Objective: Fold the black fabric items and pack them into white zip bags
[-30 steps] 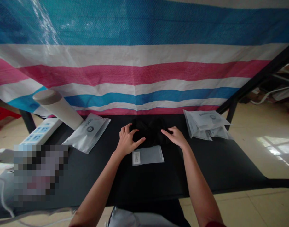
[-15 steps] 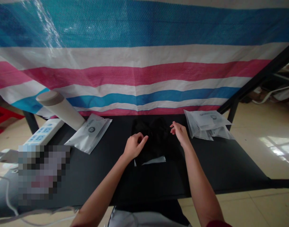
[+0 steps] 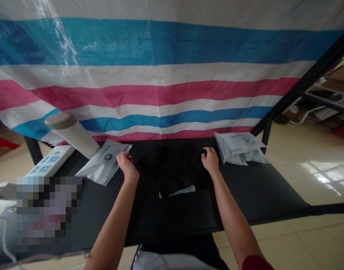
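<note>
A crumpled black cloth garment (image 3: 174,167) lies in the middle of the black table (image 3: 262,187), spread wide. My left hand (image 3: 127,165) has curled fingers at the garment's left edge and appears to pinch it, just beside a silver-white printed bag (image 3: 102,165). My right hand (image 3: 210,159) grips the garment's right edge, close to a stack of similar bags (image 3: 239,148). Under the garment's front edge, only a thin strip of a grey translucent bag (image 3: 179,191) shows. The rest of that bag is hidden.
A beige cylindrical tube (image 3: 72,135) lies tilted at the back left, next to a white power strip (image 3: 48,161). A blue, white and pink striped tarp (image 3: 160,93) hangs behind the table. A pixelated patch covers the front left.
My left hand has moved left and the garment now spreads further that way, covering more of the grey bag. My right hand has shifted slightly. The whole view has tilted a little.
</note>
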The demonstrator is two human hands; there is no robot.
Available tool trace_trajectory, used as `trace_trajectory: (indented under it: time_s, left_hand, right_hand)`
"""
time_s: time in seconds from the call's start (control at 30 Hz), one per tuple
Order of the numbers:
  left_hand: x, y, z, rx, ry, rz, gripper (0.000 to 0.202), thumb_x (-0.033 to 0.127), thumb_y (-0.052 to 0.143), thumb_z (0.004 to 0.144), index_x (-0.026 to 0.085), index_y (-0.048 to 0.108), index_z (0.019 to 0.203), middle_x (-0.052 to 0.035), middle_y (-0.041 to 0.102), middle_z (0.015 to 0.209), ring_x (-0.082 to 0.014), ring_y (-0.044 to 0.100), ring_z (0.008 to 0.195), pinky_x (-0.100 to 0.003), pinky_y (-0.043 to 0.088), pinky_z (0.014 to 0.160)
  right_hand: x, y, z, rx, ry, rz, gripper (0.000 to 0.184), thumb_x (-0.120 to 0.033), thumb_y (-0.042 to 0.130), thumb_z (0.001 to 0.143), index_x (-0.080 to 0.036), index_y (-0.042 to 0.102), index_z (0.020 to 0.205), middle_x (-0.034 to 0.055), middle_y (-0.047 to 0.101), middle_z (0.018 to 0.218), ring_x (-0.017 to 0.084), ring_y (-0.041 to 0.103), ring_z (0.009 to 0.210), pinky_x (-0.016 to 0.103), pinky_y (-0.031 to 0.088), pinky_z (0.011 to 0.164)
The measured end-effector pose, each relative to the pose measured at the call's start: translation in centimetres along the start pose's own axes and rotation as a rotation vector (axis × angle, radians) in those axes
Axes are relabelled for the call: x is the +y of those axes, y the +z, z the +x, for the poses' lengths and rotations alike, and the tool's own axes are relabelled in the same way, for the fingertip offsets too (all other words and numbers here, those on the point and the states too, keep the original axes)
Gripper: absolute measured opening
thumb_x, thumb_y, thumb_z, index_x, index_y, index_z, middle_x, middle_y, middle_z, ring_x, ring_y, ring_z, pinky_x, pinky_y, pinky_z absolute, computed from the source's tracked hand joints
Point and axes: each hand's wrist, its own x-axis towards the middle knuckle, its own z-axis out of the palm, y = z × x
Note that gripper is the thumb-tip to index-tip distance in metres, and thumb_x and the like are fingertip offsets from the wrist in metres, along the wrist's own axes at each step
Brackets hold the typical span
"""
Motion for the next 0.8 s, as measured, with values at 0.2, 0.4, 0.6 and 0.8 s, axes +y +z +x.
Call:
trace_trajectory:
  time_s: [0.2, 0.4, 0.6, 0.8]
  left_hand:
    - [2.2, -1.6, 0.5, 0.076, 0.232, 0.086, 0.005, 0.021, 0.051, 0.079, 0.019, 0.047, 0.078, 0.0031, 0.046, 0.073, -0.0129, 0.047, 0.07, -0.025, 0.04, 0.067]
    - [4.1, -0.3, -6.1, -0.741, 0.8, 0.404, 0.007, 0.021, 0.051, 0.087, 0.02, 0.058, 0.084, -0.0032, 0.061, 0.082, -0.0176, 0.057, 0.078, -0.03, 0.046, 0.074]
    - [2.9, 0.9, -8.9, -1.149, 0.789, 0.811, 0.028, 0.017, 0.051, 0.09, 0.021, 0.063, 0.115, -0.007, 0.063, 0.116, -0.0219, 0.06, 0.106, -0.035, 0.048, 0.095]
    - [1.2, 0.1, -6.6, -0.95, 0.616, 1.065, 0.082, 0.066, 0.066, 0.076, 0.022, 0.047, 0.142, -0.0141, 0.041, 0.149, -0.0405, 0.038, 0.135, -0.053, 0.035, 0.109]
  right_hand:
    - [0.0, 0.3, -0.2, -0.018, -0.052, -0.097, 0.033, -0.013, 0.048, 0.085, -0.013, 0.065, 0.113, 0.0149, 0.059, 0.113, 0.027, 0.055, 0.103, 0.038, 0.043, 0.094]
    - [0.1, 0.5, -0.3, -0.005, -0.082, -0.107, 0.032, -0.014, 0.048, 0.085, -0.013, 0.064, 0.113, 0.0145, 0.06, 0.11, 0.027, 0.055, 0.101, 0.038, 0.042, 0.093]
    - [0.2, 0.7, -0.3, 0.011, -0.086, -0.119, 0.033, -0.014, 0.047, 0.085, -0.014, 0.062, 0.114, 0.014, 0.06, 0.11, 0.026, 0.056, 0.1, 0.037, 0.042, 0.09]
    - [0.8, 1.1, -0.1, 0.035, -0.068, -0.069, 0.039, -0.017, 0.048, 0.084, -0.012, 0.055, 0.122, 0.0151, 0.061, 0.111, 0.028, 0.056, 0.1, 0.039, 0.043, 0.091]
